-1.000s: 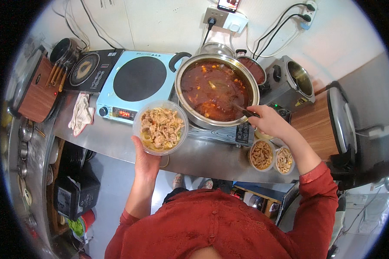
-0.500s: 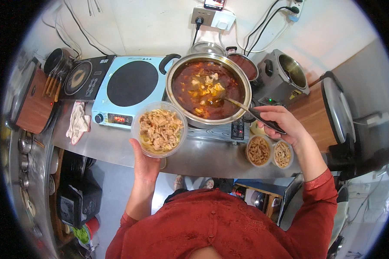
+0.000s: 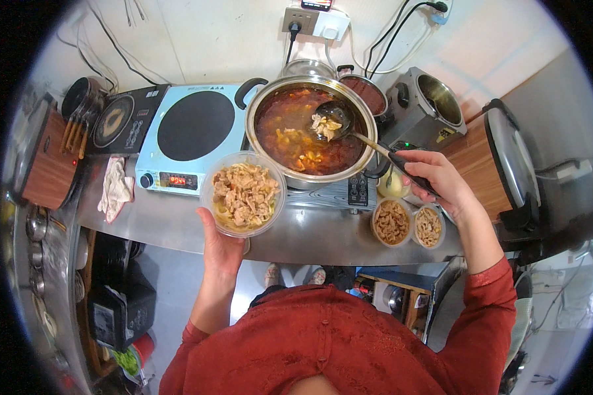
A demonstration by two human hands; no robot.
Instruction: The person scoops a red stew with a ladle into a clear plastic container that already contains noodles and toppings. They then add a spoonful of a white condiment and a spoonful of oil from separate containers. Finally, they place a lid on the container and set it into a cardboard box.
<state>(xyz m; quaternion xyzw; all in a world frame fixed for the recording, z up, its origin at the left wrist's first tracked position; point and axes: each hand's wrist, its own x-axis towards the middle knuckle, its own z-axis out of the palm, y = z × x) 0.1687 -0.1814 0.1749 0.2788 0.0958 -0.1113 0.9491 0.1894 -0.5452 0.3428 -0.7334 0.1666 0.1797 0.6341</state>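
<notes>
My left hand (image 3: 221, 247) holds a clear round plastic tub (image 3: 211, 214) heaped with pale cooked meat pieces (image 3: 247, 191) over what look like noodles or shreds. The tub is just in front of a large steel pot (image 3: 252, 125) of reddish-brown broth (image 3: 280, 108). In my right hand (image 3: 441, 181) is the dark handle of a ladle (image 3: 341, 117). Its black bowl sits at the broth's surface, carrying several light meat pieces. More yellowish and orange bits float in the broth. Right of the pot stand two smaller tubs of meat strips (image 3: 392, 222).
A light-blue induction cooker (image 3: 153, 141) with a lit display stands left of the pot. Further left are a black cooker (image 3: 138, 122) and a cloth (image 3: 116, 187). Behind right are a pot of red sauce (image 3: 366, 92) and a grey fryer-like appliance (image 3: 408, 108). The steel counter's front edge curves below.
The ladle's bowl has come up from under the broth with meat pieces in it, as my right hand shifted slightly. The left hand keeps the tub in nearly the same place.
</notes>
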